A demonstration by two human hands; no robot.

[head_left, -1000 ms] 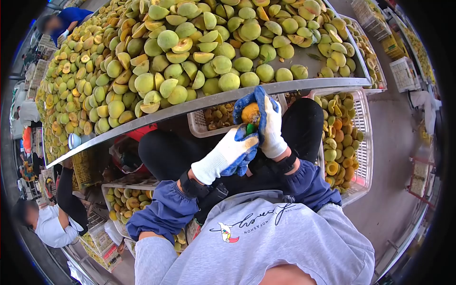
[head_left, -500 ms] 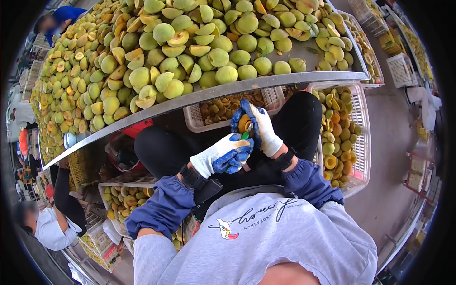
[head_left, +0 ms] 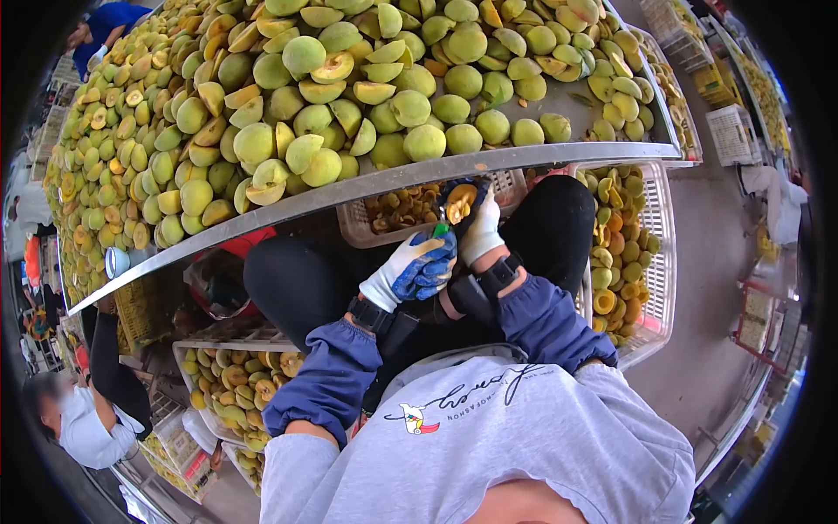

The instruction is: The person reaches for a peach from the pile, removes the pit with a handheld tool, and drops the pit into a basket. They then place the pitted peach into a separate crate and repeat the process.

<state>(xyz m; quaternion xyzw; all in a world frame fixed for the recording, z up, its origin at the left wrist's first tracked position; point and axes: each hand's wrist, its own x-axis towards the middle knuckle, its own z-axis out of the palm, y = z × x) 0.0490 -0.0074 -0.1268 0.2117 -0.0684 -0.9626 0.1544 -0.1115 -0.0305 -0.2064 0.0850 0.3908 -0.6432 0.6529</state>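
Observation:
My left hand (head_left: 417,269), in a white glove with a blue coated palm, is closed around a green-handled pitting tool (head_left: 440,230). Its metal tip is at a peach half (head_left: 460,203), and its exact shape is hard to make out. Gloved the same way, my right hand (head_left: 481,229) grips this yellow-fleshed half from the far side, cut face turned up. Both hands are over a white basket (head_left: 356,229) of brown-yellow scraps or pits, under the table edge.
A metal-edged table (head_left: 349,192) heaped with green-yellow peach halves spans the front. At my right stands a white crate (head_left: 661,288) of halves; another crate (head_left: 188,362) is at my left. A blue cup (head_left: 116,262) is near the table's edge. Other people work at far left.
Both hands have moved forward, toward the scrap basket. The peach half has turned so its cut face shows, with the tool's tip at it. My view has shifted slightly.

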